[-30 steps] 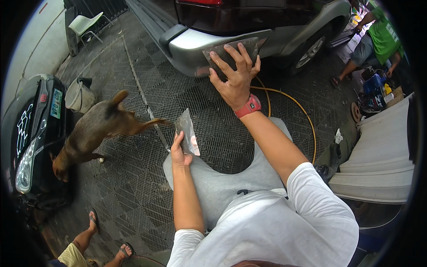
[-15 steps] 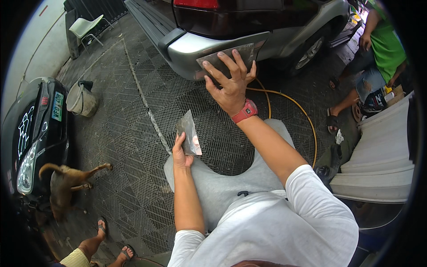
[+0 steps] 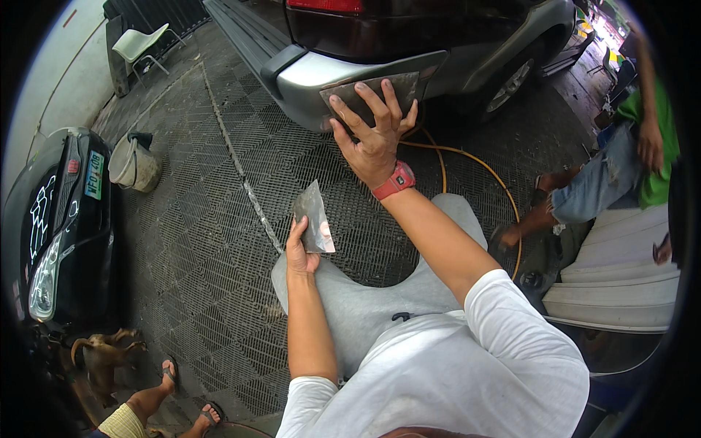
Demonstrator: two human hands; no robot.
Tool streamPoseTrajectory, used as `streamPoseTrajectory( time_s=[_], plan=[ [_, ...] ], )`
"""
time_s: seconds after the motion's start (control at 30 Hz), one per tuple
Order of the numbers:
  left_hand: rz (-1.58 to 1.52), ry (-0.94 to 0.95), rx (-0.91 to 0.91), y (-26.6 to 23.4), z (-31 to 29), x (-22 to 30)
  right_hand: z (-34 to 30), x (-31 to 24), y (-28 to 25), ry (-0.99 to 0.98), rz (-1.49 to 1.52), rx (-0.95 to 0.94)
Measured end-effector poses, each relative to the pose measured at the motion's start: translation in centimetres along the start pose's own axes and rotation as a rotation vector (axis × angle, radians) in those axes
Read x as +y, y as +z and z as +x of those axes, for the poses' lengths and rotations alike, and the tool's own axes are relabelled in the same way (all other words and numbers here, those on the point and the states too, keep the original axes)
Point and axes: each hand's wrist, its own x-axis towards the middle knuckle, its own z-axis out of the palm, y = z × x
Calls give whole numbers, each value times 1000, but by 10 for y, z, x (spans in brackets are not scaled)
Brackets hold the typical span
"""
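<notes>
My right hand (image 3: 376, 135), with a red watch on its wrist, is raised to the corner of the silver bumper (image 3: 321, 77). Its fingers are spread over a thin, dark grey rectangular sheet (image 3: 406, 86) held at the bumper; whether they touch is hard to tell. Lower and to the left, my left hand (image 3: 299, 252) grips a thin, shiny metal plate (image 3: 315, 215) with smears on it, thumb on its face. The plate stands up at a tilt above my left knee, apart from the bumper.
A yellow hose (image 3: 482, 162) curves over the dark grated floor (image 3: 212, 248). At left stand a bucket (image 3: 135, 166), a white chair (image 3: 139, 44) and a black car (image 3: 80, 241). A person in green (image 3: 650, 124) is at right; a dog (image 3: 106, 361) and another person's feet (image 3: 210, 416) are lower left.
My right hand and its sheet have shifted slightly left and down. My left hand barely moved. The person in green has come nearer on the right; the dog has moved toward the lower edge.
</notes>
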Motion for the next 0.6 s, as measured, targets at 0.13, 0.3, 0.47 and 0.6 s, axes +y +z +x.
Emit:
streamPoseTrajectory(
  time_s=[0.13, 0.3, 0.47, 0.6],
  plan=[
    [8, -16, -35, 0, 0, -3, 1, 10, 8, -50, -7, 6],
    [28, -3, -31, 0, 2, -1, -3, 14, 5, -32, 39, -11],
    [45, -15, -36, -3, 2, -3, 2, 16, 11, -40, 29, 28],
    [59, -16, -22, 0, 5, -3, 0, 19, 8, -49, 20, -3]
  ],
)
